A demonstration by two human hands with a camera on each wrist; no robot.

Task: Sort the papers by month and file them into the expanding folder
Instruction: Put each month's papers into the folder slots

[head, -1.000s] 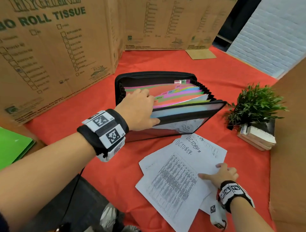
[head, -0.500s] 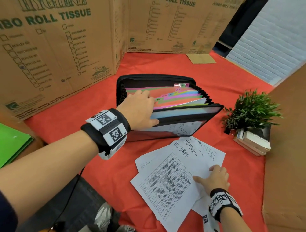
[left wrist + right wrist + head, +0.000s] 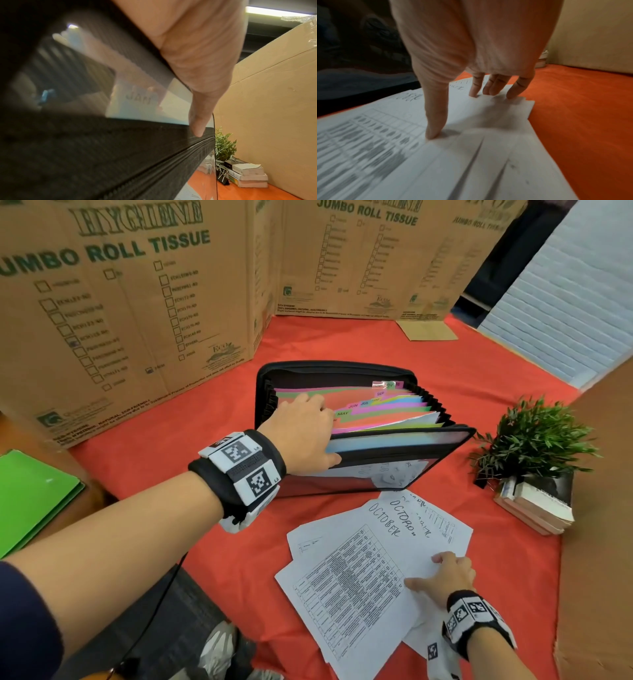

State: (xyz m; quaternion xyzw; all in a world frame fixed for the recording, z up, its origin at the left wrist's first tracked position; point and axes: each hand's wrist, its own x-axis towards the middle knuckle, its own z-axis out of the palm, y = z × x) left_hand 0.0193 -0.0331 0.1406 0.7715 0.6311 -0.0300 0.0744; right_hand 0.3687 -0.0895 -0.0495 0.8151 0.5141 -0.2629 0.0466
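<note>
A black expanding folder (image 3: 335, 369) stands open on the red cloth, its coloured dividers carrying month tabs such as MAY, JUN, JUL and SEP. My left hand (image 3: 322, 433) reaches into the folder's left side. Its fingers hook over the dividers, and the thumb (image 3: 197, 121) lies against the black front edge (image 3: 120, 148), so the front pockets are held between them. A JAN tab (image 3: 137, 100) shows through the front pocket. Loose white papers (image 3: 359, 577), two marked OCTOBER, lie fanned in front of the folder. My right hand (image 3: 428, 571) presses spread fingertips (image 3: 435, 128) on these papers (image 3: 402, 155).
A small potted plant (image 3: 534, 440) sits on stacked books (image 3: 537, 505) to the right of the folder. Printed cardboard boxes (image 3: 120, 320) wall the back and left, and plain cardboard (image 3: 603, 508) the right. A green folder (image 3: 30, 498) lies at the far left.
Both hands keep their places, the left in the folder and the right on the papers. Only the head view has shifted slightly.
</note>
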